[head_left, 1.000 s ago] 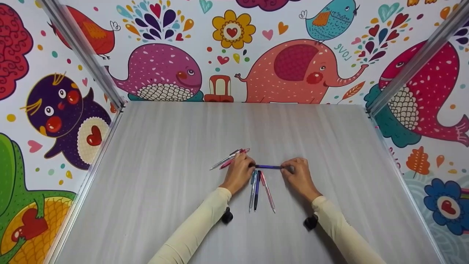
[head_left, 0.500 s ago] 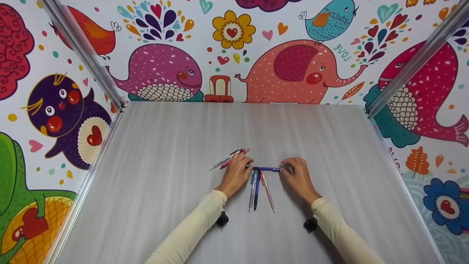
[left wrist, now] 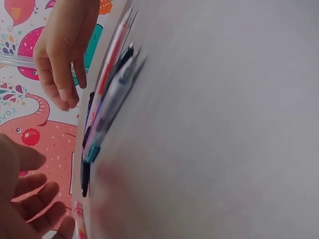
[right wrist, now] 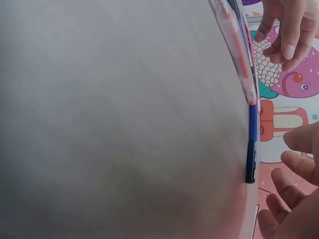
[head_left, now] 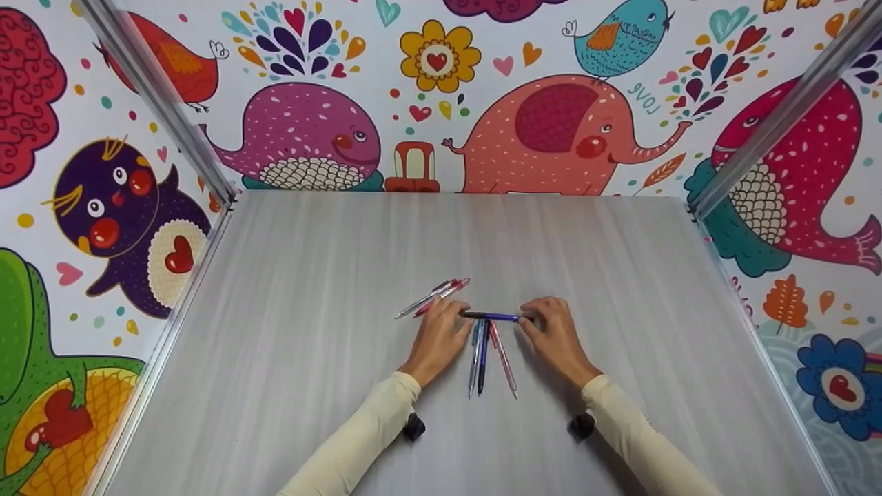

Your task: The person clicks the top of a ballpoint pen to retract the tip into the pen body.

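A blue pen with dark ends (head_left: 493, 317) lies crosswise on the table, between my two hands. My left hand (head_left: 434, 341) is at its left end with fingers spread; in the left wrist view these fingers (left wrist: 42, 199) hold nothing. At the right end is my right hand (head_left: 557, 337), whose loose fingers (right wrist: 289, 186) are apart from the pen in the right wrist view. Just below the crosswise pen, three pens fan toward me: a clear one with teal (head_left: 475, 358), a dark blue one (head_left: 483, 362) and a pink one (head_left: 504, 362).
Beyond my left hand lies a small group of pens, a clear one (head_left: 420, 301) and pink-red ones (head_left: 458, 283) among them. The light wood-grain table (head_left: 310, 275) is bordered by cartoon-printed walls (head_left: 427, 124) and metal posts (head_left: 165, 103).
Both hands have let go of the blue pen, which has shifted slightly left. The left hand has drawn back a little left and its fingers have spread. The fanned pens have stayed put.
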